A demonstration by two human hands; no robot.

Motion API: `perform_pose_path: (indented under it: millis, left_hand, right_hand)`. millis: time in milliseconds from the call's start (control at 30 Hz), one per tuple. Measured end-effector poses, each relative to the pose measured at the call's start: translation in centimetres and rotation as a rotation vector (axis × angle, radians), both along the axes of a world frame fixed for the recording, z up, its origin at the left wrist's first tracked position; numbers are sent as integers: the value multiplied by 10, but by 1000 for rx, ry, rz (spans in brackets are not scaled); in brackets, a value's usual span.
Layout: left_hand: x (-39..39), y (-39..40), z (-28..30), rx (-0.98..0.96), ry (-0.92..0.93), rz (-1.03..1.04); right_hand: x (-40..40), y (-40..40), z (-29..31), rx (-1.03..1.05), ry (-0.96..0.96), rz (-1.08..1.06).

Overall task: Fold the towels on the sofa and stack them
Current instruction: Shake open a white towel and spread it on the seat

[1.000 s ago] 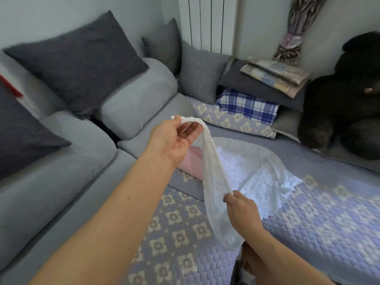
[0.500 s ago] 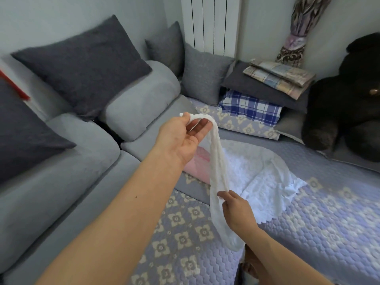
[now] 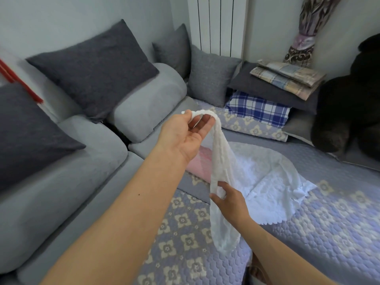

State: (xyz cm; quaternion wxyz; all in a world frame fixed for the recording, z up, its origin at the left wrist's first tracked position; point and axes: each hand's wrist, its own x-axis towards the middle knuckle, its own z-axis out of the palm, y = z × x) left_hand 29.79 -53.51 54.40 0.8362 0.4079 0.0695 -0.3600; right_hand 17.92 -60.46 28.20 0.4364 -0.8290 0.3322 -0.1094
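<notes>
— So, which step is this?

— I'm straightening a white towel [image 3: 221,161] above the sofa [image 3: 82,182]. My left hand [image 3: 185,134] pinches one bunched end high up; my right hand [image 3: 228,200] grips it lower down, nearer me, and the rest hangs between them.

— And the others?

— Another white towel [image 3: 273,177] lies spread on the quilted cover [image 3: 329,223], a pink one [image 3: 200,163] just left of it.

— Next?

— Probably finding two corners and spreading this one flat before folding.
</notes>
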Motion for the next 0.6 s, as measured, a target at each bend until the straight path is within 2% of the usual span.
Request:
perform_pose_path:
  millis: [233, 333, 433, 600]
  left_hand:
    - [20, 8, 3, 8, -13, 53]
    - [57, 23, -4, 58, -45, 138]
    - [95, 45, -26, 163, -69, 197]
    - [121, 78, -76, 330, -69, 230]
  right_hand:
    - [11, 4, 5, -86, 15, 17]
    - [-14, -1, -3, -282, 17, 70]
    - [-42, -13, -8, -544, -130, 121]
    - [-65, -34, 2, -732, -196, 158]
